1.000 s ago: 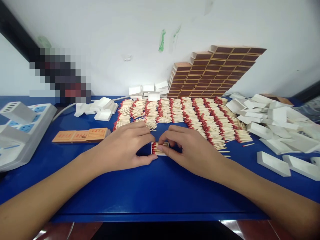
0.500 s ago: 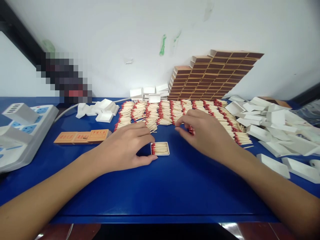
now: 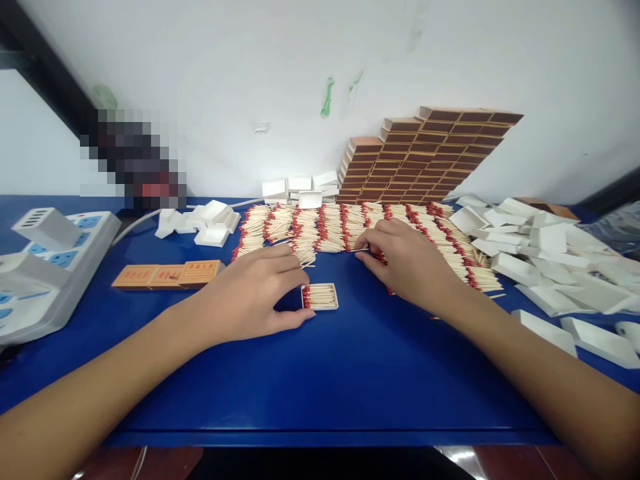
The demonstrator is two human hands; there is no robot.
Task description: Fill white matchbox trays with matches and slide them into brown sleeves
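My left hand (image 3: 260,287) has its thumb and fingers around the left end of a small white matchbox tray (image 3: 337,297), which lies flat on the blue table. Inside the tray is a layer of matches (image 3: 321,296), red heads to the left. Over the front of the match rows (image 3: 330,227), my right hand (image 3: 405,263) pinches at a match (image 3: 364,249) with thumb and index finger. Its other fingers curl over the matches and hide part of them. Below that palm, a few red match tips (image 3: 391,291) peek out.
Stacked brown matchboxes (image 3: 425,157) stand against the wall. White empty trays pile up at right (image 3: 550,247), with smaller groups at back (image 3: 300,190) and left (image 3: 213,220). Orange matchboxes (image 3: 167,275) lie beside my left forearm. A power strip (image 3: 95,260) sits at far left.
My right hand has shifted slightly, its fingertips now closer together at the match row. Match tips show beneath it and by the wrist. My left hand and the tray stay put.
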